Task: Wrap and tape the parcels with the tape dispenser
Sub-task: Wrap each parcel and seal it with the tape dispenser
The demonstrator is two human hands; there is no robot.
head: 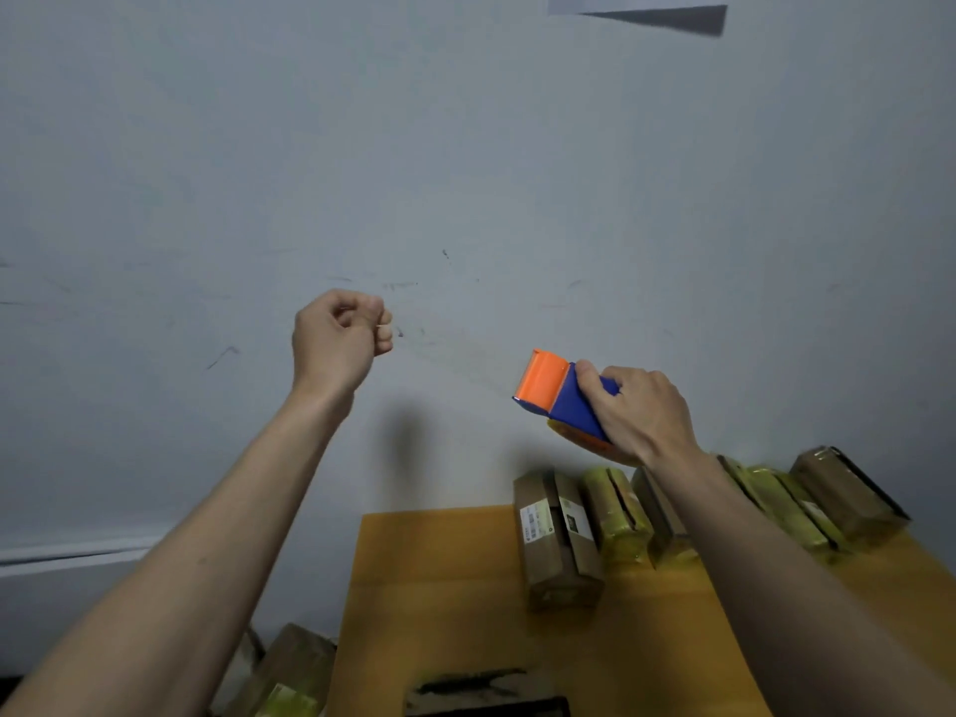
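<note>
Our right hand (639,411) grips the dispenser (564,395) in the air, above the parcels (561,535) standing in a row on the table (439,587). Our left hand (339,336) is raised, fingers curled; whether it pinches tape, we cannot tell.

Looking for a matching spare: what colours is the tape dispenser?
Blue body with an orange front flap, seen in the head view.

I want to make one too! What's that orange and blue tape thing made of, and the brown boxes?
The tape dispenser in the right hand looks like hard plastic: smooth, evenly coloured orange and blue with a slight sheen. The brown parcels look like matte cardboard, with folded flaps and printed labels. Some seem wrapped in shiny yellowish tape or film.
</note>
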